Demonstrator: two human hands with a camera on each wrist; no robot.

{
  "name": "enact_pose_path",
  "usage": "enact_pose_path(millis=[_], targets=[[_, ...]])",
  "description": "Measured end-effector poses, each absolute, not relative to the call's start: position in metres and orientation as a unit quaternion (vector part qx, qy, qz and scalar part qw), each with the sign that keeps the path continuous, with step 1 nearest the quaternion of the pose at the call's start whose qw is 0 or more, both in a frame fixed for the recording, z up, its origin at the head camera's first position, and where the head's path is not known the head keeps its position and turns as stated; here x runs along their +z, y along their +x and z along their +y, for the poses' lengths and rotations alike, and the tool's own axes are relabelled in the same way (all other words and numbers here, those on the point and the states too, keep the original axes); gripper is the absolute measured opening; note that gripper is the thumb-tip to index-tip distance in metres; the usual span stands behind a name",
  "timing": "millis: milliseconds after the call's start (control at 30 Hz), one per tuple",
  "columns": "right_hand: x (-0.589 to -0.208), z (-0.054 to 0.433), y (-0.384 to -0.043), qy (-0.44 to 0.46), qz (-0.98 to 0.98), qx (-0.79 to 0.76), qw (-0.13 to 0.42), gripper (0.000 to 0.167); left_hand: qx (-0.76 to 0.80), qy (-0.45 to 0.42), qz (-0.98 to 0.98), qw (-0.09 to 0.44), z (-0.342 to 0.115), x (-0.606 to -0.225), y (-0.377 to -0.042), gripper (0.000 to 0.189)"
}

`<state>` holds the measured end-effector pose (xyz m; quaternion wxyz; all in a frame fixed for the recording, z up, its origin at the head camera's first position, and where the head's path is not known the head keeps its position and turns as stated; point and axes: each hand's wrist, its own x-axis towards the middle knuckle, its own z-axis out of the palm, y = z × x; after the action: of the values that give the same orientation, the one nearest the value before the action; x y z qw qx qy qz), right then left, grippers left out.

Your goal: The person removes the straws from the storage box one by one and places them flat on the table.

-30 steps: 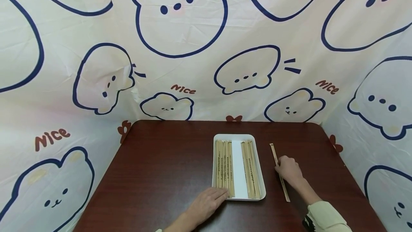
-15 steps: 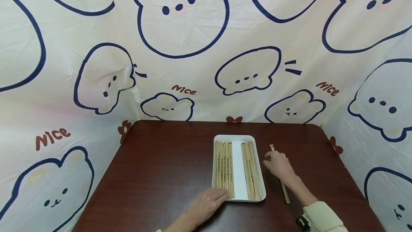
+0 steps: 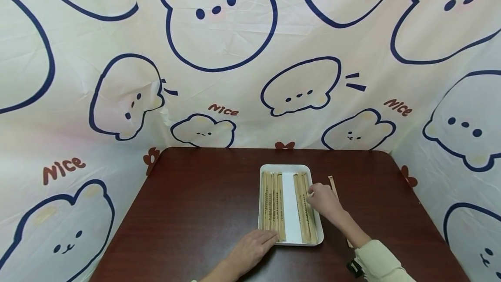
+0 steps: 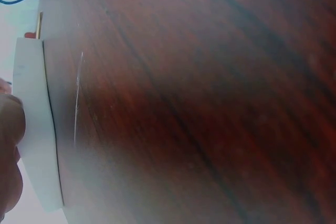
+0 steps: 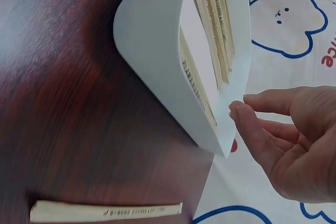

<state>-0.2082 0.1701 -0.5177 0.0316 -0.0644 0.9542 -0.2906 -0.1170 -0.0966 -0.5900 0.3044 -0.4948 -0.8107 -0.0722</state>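
A white tray (image 3: pixel 291 240) holds paper-wrapped chopsticks in two groups, a left group (image 3: pixel 272 206) and a right group (image 3: pixel 304 208). My left hand (image 3: pixel 252 247) grips the tray's near left corner, its fingers over the rim; in the left wrist view a finger (image 4: pixel 11 119) lies against the tray's outer wall (image 4: pixel 37 129). My right hand (image 3: pixel 325 201) hovers at the tray's right rim beside the right group. In the right wrist view its thumb and forefinger are bent close together, nothing visible between them. One wrapped pair of chopsticks (image 5: pixel 107 212) lies apart on the table, partly hidden by the right arm in the head view.
The dark brown wooden table (image 3: pixel 195 203) has rounded far corners. A cream cloth (image 3: pixel 219 90) printed with blue-outlined bears surrounds it behind and at the sides. The right sleeve (image 3: pixel 379 260) is pale, with a black device (image 3: pixel 354 269) at the wrist.
My right hand has moved left, from the lone wrapped chopsticks to the tray's right rim, leaving that packet on the table. The left hand and the tray have stayed put.
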Motion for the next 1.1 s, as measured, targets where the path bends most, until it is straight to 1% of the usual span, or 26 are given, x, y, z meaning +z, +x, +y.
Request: enact_pose_path(millis=[33, 100, 133, 167, 233, 267, 367, 400, 467, 733, 1100], targets=[[-0.519, 0.168, -0.209, -0.063, 0.955, -0.289, 0.034, 0.007, -0.073, -0.494, -0.812, 0.301, -0.097, -0.590, -0.117, 0.037], [-0.519, 0.164, -0.210, -0.058, 0.956, -0.285, 0.045, 0.010, -0.069, -0.495, -0.814, 0.298, -0.097, -0.590, -0.116, 0.035], [-0.520, 0.162, -0.210, -0.057, 0.956, -0.285, 0.047, 0.016, -0.068, -0.495, -0.814, 0.296, -0.097, -0.591, -0.116, 0.034], [-0.521, 0.159, -0.211, -0.059, 0.956, -0.283, 0.046, 0.019, -0.067, -0.495, -0.814, 0.295, -0.098, -0.591, -0.116, 0.034], [-0.523, 0.155, -0.212, -0.065, 0.958, -0.277, 0.045, 0.005, -0.061, -0.496, -0.815, 0.295, -0.098, -0.592, -0.117, 0.033], [-0.523, 0.153, -0.212, -0.067, 0.957, -0.278, 0.045, 0.009, -0.056, -0.495, -0.815, 0.297, -0.098, -0.592, -0.117, 0.033], [-0.526, 0.146, -0.212, -0.074, 0.956, -0.281, 0.039, 0.037, -0.048, -0.493, -0.816, 0.297, -0.099, -0.594, -0.118, 0.032], [-0.526, 0.145, -0.211, -0.075, 0.956, -0.282, 0.041, 0.043, -0.046, -0.493, -0.816, 0.297, -0.099, -0.594, -0.118, 0.032], [-0.528, 0.142, -0.211, -0.076, 0.955, -0.285, 0.040, 0.047, -0.044, -0.494, -0.816, 0.297, -0.099, -0.594, -0.119, 0.032], [-0.539, 0.139, -0.208, -0.085, 0.963, -0.252, 0.046, 0.050, -0.051, -0.499, -0.816, 0.285, -0.099, -0.594, -0.118, 0.033], [-0.549, 0.137, -0.209, -0.088, 0.961, -0.259, 0.044, 0.050, -0.045, -0.498, -0.816, 0.290, -0.100, -0.594, -0.118, 0.032]])
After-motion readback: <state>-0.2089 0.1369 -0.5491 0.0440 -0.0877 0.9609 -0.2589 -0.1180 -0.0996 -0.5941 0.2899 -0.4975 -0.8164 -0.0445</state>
